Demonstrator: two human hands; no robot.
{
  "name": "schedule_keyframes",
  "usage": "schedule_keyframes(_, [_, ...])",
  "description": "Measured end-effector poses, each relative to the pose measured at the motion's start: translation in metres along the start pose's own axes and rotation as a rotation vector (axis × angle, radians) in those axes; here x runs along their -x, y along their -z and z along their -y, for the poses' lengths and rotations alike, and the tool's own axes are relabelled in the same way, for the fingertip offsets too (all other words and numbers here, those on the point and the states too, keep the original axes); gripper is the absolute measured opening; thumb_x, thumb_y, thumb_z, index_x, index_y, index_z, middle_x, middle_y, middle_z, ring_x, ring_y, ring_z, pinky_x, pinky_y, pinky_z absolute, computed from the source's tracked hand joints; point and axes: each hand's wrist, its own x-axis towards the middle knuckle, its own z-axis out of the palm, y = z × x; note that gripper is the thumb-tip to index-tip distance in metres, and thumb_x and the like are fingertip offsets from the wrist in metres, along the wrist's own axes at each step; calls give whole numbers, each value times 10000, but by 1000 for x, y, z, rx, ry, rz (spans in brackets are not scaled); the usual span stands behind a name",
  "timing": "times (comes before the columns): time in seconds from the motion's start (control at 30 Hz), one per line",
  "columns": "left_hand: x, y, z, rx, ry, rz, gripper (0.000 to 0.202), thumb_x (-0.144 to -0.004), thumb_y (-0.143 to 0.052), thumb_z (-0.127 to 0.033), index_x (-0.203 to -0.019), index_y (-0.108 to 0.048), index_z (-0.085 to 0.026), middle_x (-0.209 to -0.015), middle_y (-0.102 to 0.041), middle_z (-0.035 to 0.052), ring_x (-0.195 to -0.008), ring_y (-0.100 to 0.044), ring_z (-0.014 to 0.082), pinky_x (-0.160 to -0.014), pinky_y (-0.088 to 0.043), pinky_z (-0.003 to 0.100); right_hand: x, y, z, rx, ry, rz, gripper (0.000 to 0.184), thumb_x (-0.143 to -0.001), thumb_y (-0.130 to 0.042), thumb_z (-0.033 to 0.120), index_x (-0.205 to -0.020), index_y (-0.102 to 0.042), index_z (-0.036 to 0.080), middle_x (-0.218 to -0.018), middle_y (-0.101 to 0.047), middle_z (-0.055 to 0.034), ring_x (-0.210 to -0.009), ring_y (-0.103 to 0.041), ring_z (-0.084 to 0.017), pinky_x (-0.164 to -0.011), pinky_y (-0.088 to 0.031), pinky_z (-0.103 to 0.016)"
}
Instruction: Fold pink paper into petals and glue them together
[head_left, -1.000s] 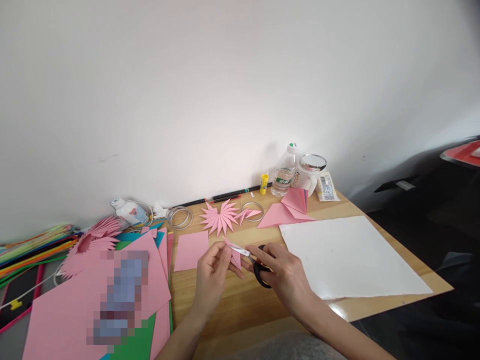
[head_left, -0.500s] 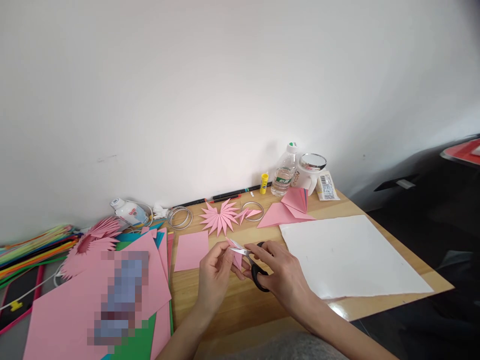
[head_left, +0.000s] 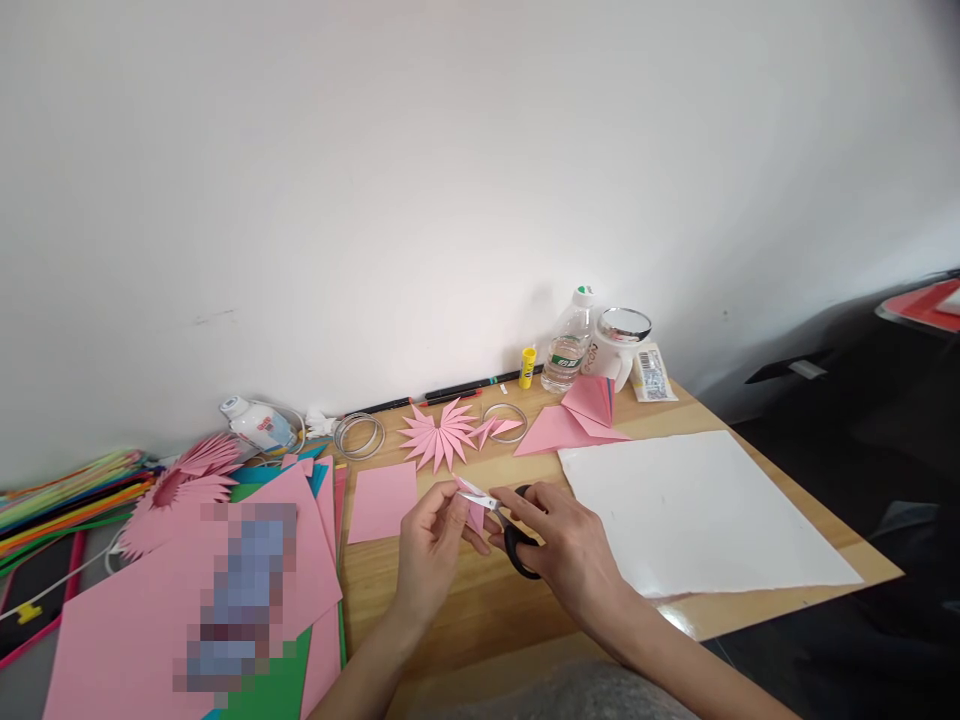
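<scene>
**Tight cut, thin margin**

The left hand (head_left: 431,540) pinches the pink paper (head_left: 475,519); the right hand (head_left: 562,530) is curled around the handles of the scissors (head_left: 492,506), just above the tabletop (head_left: 450,630). If the pinch slips, the cut could stray or nick the left hand. The scissors point leftward and away from the person, long axis slanting; the paper's axis is unclear.
</scene>
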Motion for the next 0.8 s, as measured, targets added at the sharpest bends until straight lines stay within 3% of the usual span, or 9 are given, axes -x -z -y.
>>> schedule_keyframes(0.37, [1,1,-1,-39,-20,3,223,-847,-491,-346,-746,-551,-157,-653,-635,10,-499,-601,122,-515,-492,241,2,1,-1,-2,-11,17,541,-612,-501,-10,-1068,-618,256,-723,-582,-3,-605,-548,-126,-508,-329,-199])
schedule_keyframes(0.8, [2,0,-4,-16,-19,13,239,-841,-500,-344,-696,-527,-155,-652,-616,5,-524,-602,116,-510,-504,233,2,3,1,19,10,-12,439,-676,-465,27,-1014,-639,246,-594,-526,25,-507,-507,-104,-464,-265,-206])
